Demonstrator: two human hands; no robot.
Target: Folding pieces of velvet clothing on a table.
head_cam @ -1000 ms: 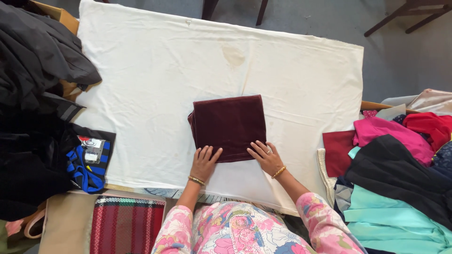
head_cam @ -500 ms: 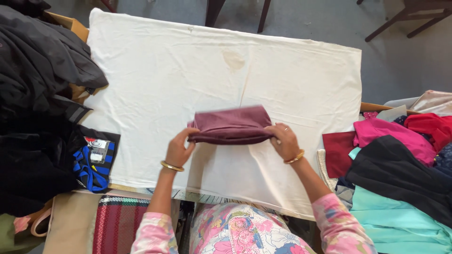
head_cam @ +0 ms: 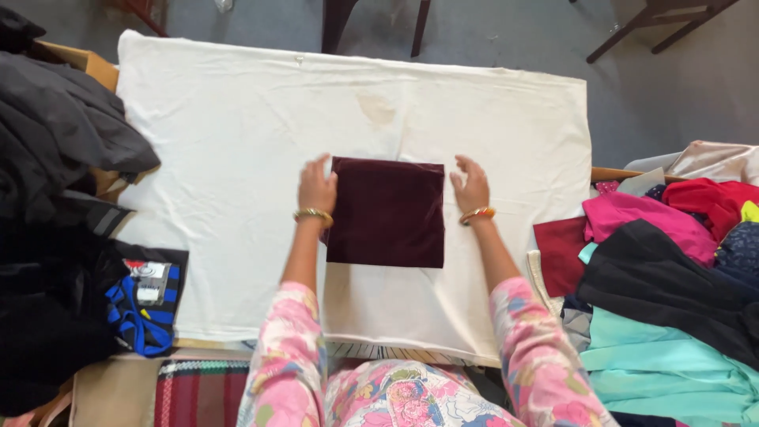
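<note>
Head view, looking straight down: a counter covered by a white cloth (head_cam: 237, 158) fills most of the frame, its surface creased and marked by a faint yellowish stain near the far middle. To the left sits a heap of dark grey and black clothes (head_cam: 55, 198), with a blue and black folded item (head_cam: 146, 304) at its near edge; to the right lies a mixed pile of clothes (head_cam: 672, 277) in pink, red, black and pale turquoise. In the middle of the white cloth lies the folded maroon cloth (head_cam: 387, 212), flat and nearly square, slightly longer from near to far than across, its edges running about square to the counter's edges with the top edge tilted a little down to the right. It looks like deep wine-coloured velvet, smooth and free of wrinkles, corners crisp. The left hand (head_cam: 317, 188) rests with fingers spread and flat at the cloth's left edge, touching it, gripping nothing. The right hand (head_cam: 472, 187) lies just beside the right edge, fingers likewise open and flat, holding nothing. Each wrist wears a gold bangle.
</note>
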